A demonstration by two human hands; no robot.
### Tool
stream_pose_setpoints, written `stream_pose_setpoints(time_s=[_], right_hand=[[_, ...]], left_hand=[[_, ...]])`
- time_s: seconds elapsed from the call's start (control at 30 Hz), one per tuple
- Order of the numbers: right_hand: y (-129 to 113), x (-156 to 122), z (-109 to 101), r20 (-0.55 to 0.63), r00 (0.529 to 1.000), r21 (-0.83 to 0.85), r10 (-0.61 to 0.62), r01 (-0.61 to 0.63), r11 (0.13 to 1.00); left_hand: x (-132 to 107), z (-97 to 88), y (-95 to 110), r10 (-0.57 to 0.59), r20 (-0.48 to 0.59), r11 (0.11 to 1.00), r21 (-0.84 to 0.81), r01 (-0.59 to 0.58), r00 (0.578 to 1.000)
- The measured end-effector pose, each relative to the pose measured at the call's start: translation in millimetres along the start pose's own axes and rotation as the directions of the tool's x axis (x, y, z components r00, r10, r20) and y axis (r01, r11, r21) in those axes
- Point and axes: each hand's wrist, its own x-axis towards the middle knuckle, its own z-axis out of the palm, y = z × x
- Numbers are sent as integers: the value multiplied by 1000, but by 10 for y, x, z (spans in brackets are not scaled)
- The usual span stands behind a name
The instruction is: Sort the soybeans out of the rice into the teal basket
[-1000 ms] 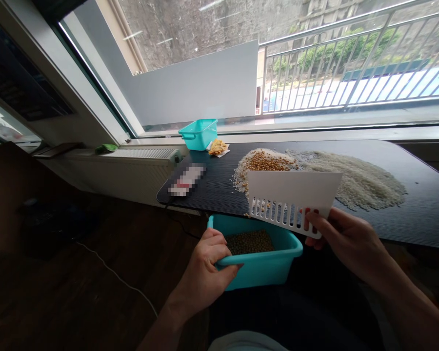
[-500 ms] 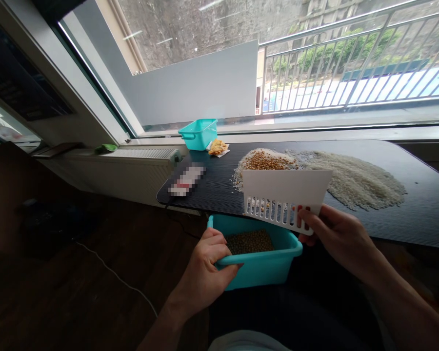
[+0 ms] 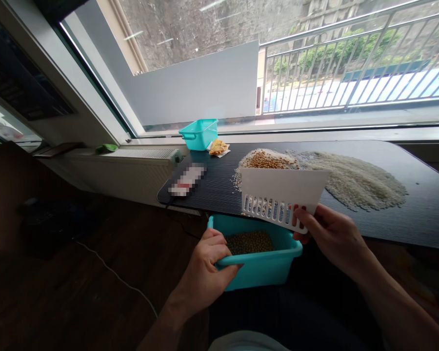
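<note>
With its fingers over the near left rim, my left hand (image 3: 210,268) grips a turquoise plastic bin (image 3: 261,270) just below the table edge. Brown, bean-like grains (image 3: 252,242) cover the bin's floor. My right hand (image 3: 331,234) pinches the lower right corner of a white slotted scraper (image 3: 283,185), thumb across the slots. The scraper stands tilted above the table's front edge, its slotted side down. Behind it lies a heap of orange-brown beans (image 3: 267,159) mixed with white grains, partly hidden by the scraper. White rice-like grains (image 3: 362,178) spread to the right.
A second turquoise bin (image 3: 199,135) sits at the table's far left corner, beside a yellowish crumpled item (image 3: 218,147) on paper. A pixelated flat object (image 3: 187,180) lies on the dark table (image 3: 420,214). Beyond are a radiator (image 3: 139,168) and window.
My right hand and the scraper have shifted slightly to the left. The bin and my left hand have kept their place.
</note>
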Motion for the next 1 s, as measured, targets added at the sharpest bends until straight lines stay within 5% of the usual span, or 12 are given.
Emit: stream_pose_setpoints(time_s=[0.67, 1.0], right_hand=[[82, -35, 62, 37, 999, -12, -1, 2, 1000], [277, -247, -249, -179, 983, -59, 39, -50, 997]], left_hand=[[-15, 12, -17, -10, -10, 1000, 2, 10, 1000], [-13, 16, -16, -8, -9, 1000, -1, 8, 1000]])
